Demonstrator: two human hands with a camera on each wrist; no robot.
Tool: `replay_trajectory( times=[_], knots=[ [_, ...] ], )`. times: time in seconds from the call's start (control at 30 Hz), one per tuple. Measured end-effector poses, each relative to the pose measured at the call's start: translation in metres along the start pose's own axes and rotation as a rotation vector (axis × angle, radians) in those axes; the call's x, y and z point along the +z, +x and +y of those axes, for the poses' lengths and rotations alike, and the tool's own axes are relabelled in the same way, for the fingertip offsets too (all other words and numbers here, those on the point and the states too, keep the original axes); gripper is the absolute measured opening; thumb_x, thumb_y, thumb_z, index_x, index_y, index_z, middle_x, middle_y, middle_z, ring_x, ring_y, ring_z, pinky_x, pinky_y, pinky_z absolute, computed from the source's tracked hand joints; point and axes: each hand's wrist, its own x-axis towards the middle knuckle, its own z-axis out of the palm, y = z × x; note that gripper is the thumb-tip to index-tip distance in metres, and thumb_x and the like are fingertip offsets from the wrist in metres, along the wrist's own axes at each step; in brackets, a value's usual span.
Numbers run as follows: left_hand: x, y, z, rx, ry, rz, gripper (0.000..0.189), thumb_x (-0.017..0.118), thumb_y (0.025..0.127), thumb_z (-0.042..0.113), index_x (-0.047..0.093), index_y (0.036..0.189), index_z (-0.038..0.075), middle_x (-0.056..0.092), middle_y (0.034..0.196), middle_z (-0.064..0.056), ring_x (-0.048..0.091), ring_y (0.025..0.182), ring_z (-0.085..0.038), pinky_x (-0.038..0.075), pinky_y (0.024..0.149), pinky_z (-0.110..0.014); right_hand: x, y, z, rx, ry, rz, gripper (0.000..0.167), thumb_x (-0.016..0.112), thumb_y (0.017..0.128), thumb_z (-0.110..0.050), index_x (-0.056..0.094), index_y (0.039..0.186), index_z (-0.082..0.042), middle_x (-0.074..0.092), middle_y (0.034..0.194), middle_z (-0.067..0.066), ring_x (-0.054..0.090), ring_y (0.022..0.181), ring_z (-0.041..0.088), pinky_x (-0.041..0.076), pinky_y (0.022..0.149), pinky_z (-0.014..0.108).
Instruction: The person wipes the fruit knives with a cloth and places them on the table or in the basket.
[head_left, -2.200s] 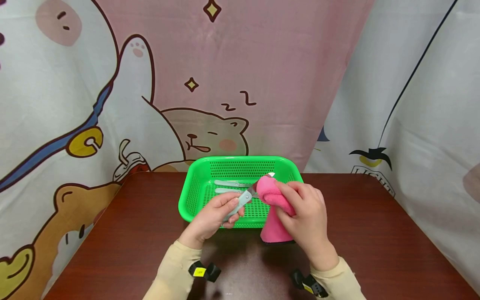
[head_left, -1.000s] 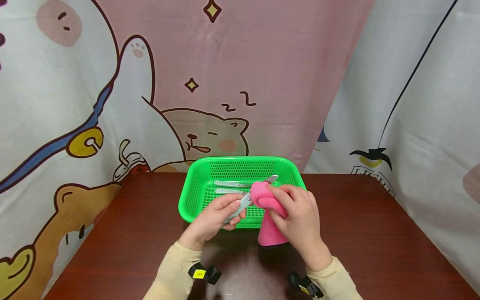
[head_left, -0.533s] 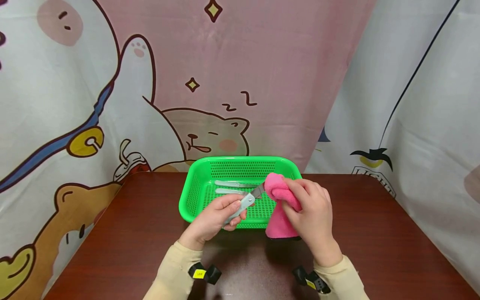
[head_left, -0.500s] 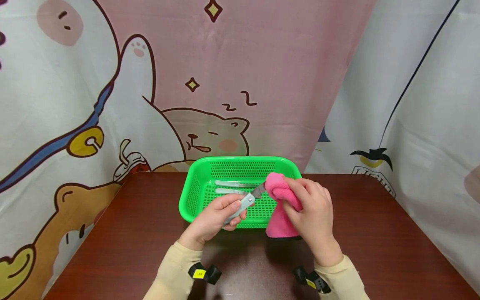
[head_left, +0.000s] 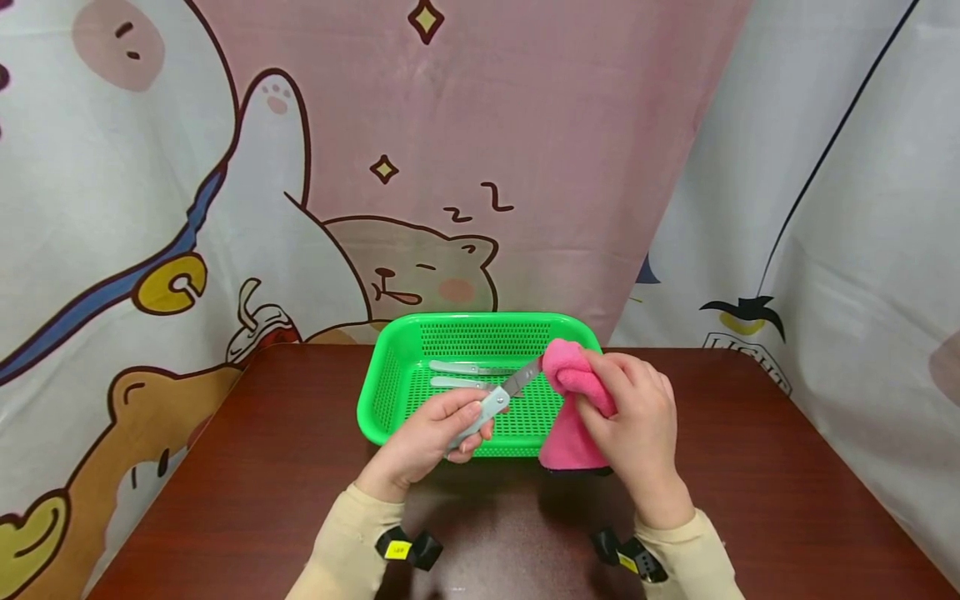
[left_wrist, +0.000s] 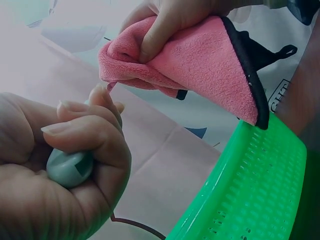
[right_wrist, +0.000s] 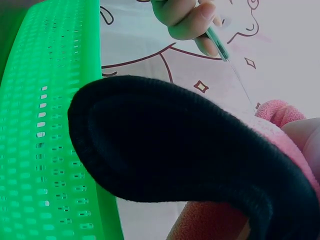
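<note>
My left hand (head_left: pixel 438 425) grips the pale green handle of a knife (head_left: pixel 491 403), its blade slanting up to the right above the basket. In the left wrist view the handle's rounded butt shows inside the curled fingers. A folded pink cloth (head_left: pixel 573 417) with dark edging is pinched in my right hand (head_left: pixel 637 417). The cloth's rolled top meets the blade near its tip, which it hides. Most of the blade between handle and cloth is bare. The cloth's lower part hangs over the basket's front right corner.
A green perforated basket (head_left: pixel 365 408) stands on the brown table (head_left: pixel 300 467) behind my hands. Two more knives with pale handles lie in it, the farther knife (head_left: pixel 453 367) and the nearer knife (head_left: pixel 457 382). A printed curtain (head_left: pixel 570 167) hangs behind the table.
The right hand and cloth first slid left along the blade toward the handle, then back up and right to the tip, baring more blade. The left hand stays almost still with the knife.
</note>
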Motion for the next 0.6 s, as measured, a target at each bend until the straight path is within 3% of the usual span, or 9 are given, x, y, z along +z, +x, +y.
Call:
replay_trajectory(
  times=[0.6],
  knots=[
    [-0.0007,0.0001,-0.0012,0.011,-0.006,0.010,0.033,0.041,0.108,0.015,0.052,0.118,-0.014,0.052,0.079,-0.004,0.042,0.061,-0.009,0.033,0.050,-0.019,-0.0082,0.0031,0.0077,0.023,-0.050,-0.007,0.039,0.073,0.079,-0.021,0.070,0.115,-0.007,0.066,0.102,0.017,0.061,0.093,0.036,0.042,0.076,0.050]
  ],
)
